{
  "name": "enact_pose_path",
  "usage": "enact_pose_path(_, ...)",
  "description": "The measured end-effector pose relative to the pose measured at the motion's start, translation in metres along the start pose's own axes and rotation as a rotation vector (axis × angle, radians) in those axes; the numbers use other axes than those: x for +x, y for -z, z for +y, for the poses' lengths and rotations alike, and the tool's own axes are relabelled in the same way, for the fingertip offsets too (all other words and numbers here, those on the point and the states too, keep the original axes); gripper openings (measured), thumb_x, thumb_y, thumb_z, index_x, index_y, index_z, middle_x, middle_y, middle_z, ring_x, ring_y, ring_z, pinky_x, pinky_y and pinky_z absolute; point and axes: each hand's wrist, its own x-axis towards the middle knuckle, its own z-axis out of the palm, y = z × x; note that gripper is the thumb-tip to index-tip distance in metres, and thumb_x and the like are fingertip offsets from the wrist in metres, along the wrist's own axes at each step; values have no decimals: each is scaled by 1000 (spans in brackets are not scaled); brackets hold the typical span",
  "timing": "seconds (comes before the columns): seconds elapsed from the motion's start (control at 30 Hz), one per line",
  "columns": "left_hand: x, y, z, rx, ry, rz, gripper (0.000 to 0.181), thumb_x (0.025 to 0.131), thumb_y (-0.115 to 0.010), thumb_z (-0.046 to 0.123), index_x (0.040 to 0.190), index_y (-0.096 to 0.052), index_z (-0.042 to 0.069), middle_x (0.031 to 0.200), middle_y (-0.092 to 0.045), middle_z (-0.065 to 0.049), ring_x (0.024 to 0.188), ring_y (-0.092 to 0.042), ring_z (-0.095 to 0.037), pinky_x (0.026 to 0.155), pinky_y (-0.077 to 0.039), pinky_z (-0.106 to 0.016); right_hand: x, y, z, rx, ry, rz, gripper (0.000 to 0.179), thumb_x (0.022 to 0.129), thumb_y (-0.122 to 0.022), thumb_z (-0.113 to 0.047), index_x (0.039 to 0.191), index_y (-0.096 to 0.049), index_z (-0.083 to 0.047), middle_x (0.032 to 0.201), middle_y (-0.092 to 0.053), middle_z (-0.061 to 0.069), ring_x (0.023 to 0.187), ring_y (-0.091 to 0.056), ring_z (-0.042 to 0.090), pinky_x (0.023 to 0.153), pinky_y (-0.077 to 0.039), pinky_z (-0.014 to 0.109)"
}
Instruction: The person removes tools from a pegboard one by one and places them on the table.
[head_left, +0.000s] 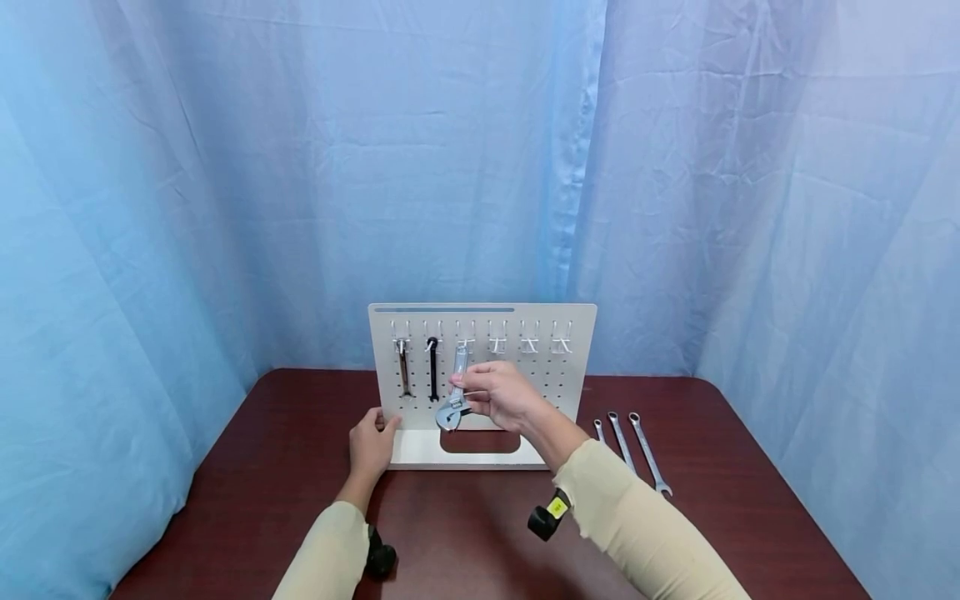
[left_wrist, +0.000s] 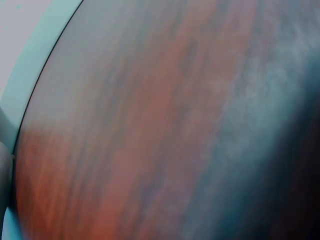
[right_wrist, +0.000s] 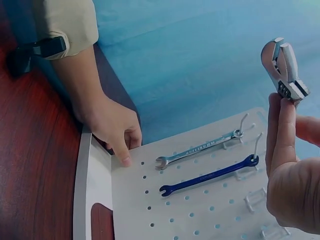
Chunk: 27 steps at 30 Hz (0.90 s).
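- Because the left hand [head_left: 371,443] grasps the pegboard [head_left: 382,333] low on its left edge, thumb on the front face and fingers going behind, the board's steadiness seems to depend on that hold; were it to slacken, a push on the hooks could tip or slide the board.
- Just right of that hand, a silver wrench [head_left: 406,377] and a dark wrench [head_left: 432,375] hang from the first two hooks; a jolt to the board, or a knock from the tool beside them, might swing or unseat either one.
- Next along, the adjustable wrench [head_left: 461,363] is before the third hook [head_left: 465,342], handle end up, broad head down; the two overlap in the head view, so whether they touch cannot be told; misjudged depth could knock one against the other, and fingers parting now would likely drop the tool onto the base [head_left: 418,451].
- Beside it, the right hand [head_left: 504,395] pinches it between thumb and fingers; the tool lies to the hand's left, handle rising above the fingertips, head below; a loose pinch could let it twist.
- Farther right, bare hooks [head_left: 529,343] jut forward; three loose wrenches [head_left: 649,454] lie on the table [head_left: 247,500] near the right sleeve [head_left: 652,521]; a low sweep could shove them.
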Motion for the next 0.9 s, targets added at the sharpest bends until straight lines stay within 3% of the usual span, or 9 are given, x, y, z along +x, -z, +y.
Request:
enact_pose_path(0.33, 1, 0, -1, 2, -10, 0, 41, 98, -69, 25, 128, -62, -2, 119, -66, -21, 113, -61, -34, 96, -49, -49, -13, 15, -3, 1, 24, -14, 18, 98, -59, 3, 84, -69, -3, 87, -73, 6, 65, -64, 7, 61, -55, 19)
enact_pose_path(0.57, 0, 0, 1, -6, 0, -6, 42, 99, -68, 25, 130, -61, -2, 122, -65, -22, 116, -60, -35, 97, -49, -50, -40, 47, -5, 15, 50, -64, 16, 99, -55, 5, 95, -70, 0, 89, -72, 7, 72, -67, 8, 67, -57, 21)
enact_pose_path(0.9, 2, 5, 2, -1, 15, -16, 42, 100, -66, 25, 132, -60, -2, 124, -64, -22, 118, -59, -35, 98, -48, -50, -65, 95, 5, 8, 55, 5, 19, 99, -55, 4, 92, -71, -2, 86, -71, 7, 68, -67, 8, 66, -56, 22)
